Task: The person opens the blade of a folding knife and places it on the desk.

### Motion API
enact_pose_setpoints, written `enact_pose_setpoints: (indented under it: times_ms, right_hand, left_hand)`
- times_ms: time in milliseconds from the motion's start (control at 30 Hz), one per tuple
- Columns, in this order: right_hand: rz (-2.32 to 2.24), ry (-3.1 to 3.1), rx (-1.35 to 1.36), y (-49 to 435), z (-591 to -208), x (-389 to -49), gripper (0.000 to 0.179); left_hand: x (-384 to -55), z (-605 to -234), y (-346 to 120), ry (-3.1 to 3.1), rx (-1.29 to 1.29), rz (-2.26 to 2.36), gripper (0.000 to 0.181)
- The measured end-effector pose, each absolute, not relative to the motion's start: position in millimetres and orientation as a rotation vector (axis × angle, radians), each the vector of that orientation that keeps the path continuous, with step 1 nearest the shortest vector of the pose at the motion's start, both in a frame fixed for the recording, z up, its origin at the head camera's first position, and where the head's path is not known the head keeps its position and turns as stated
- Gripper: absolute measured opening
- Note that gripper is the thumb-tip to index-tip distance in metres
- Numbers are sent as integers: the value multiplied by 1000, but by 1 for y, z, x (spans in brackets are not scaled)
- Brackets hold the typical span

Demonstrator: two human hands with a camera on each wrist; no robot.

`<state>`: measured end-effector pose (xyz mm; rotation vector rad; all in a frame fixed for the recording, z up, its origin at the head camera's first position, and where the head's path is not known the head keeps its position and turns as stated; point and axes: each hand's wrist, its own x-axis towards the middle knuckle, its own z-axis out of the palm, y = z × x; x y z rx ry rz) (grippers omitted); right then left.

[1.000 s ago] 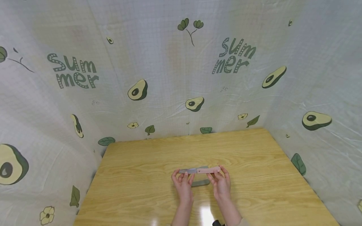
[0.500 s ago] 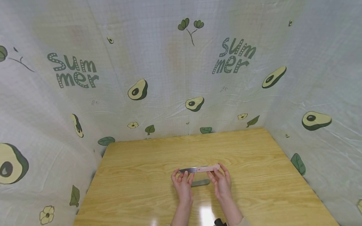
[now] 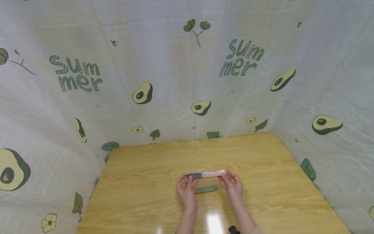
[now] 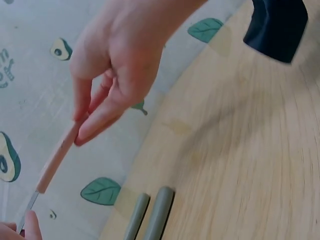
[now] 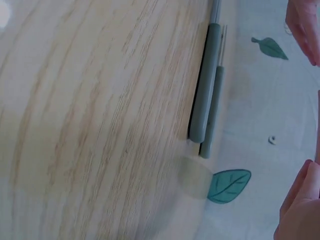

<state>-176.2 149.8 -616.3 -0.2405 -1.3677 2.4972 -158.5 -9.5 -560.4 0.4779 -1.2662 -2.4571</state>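
Note:
A knife (image 3: 214,174) with a pink handle and a grey blade is held crosswise above the table in the head view. My left hand (image 3: 187,193) pinches it by the blade end, fingertips on the metal. At the far end of the handle, my right hand (image 3: 233,190) grips it between thumb and fingers. The left wrist view shows the pink handle (image 4: 56,162) sloping down from the right hand toward the left fingers. Below the knife, a grey-green handle (image 3: 206,189) lies on the table, partly hidden by my left hand.
Two grey-green-handled utensils lie side by side on the wooden table (image 3: 140,182): the thicker one (image 5: 205,85) has a metal shaft, the thinner one (image 5: 214,110) thin metal prongs. A printed curtain (image 3: 175,65) surrounds the table. A black object (image 3: 232,229) sits by my right forearm.
The knife has risen slightly at its handle end and now covers the second grey-green item behind it. My right hand has shifted a little to the right.

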Motion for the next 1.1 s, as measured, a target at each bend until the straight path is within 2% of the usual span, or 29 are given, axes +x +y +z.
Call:
enact_pose_setpoints:
  times_ms: [100,200,433,667,1100]
  right_hand:
    - [2500,-1413,-294,157,-637,-184,53]
    - [2513,-1435,-244,162,-642,-184,50]
    - [2505,-1799,-206,161,-560,-151,50]
    - [2467,-2193,-28,179,-562,-141,56]
    - [2504,-2531,139,193,-575,-128,66]
  left_hand:
    - [-157,-564,-18,-1313,439,-2448,42]
    - [-155,-568,-26,-1378,418,-2452,45]
    - [-150,-571,-44,-1501,402,-2499,56]
    - [-145,-572,-74,-1725,326,-2500,57]
    - [-124,-584,-97,-2062,441,-2432,53]
